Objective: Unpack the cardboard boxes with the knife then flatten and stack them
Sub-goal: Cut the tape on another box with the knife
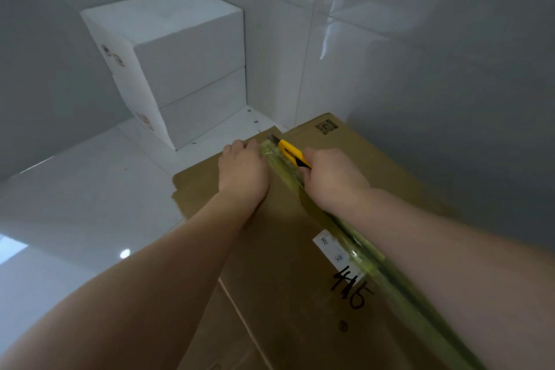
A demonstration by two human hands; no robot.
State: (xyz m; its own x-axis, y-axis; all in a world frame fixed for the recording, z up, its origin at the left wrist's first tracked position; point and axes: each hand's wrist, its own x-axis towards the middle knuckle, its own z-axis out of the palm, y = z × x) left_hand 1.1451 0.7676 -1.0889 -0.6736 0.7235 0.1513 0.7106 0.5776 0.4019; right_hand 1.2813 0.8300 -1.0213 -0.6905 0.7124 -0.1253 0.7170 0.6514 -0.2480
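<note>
A large brown cardboard box (282,249) fills the lower middle, its top seam covered by a strip of greenish clear tape (348,237) running from the far edge toward me. My right hand (333,177) grips a yellow utility knife (292,153), whose blade points at the far end of the tape. My left hand (243,168) rests on the box top just left of the seam, its fingers curled over the far edge. A white label and handwritten black numbers lie beside the tape.
Two white boxes (186,69) stand stacked in the corner at the back left. Glossy white floor (90,189) spreads to the left of the cardboard box. Grey walls close in behind and on the right.
</note>
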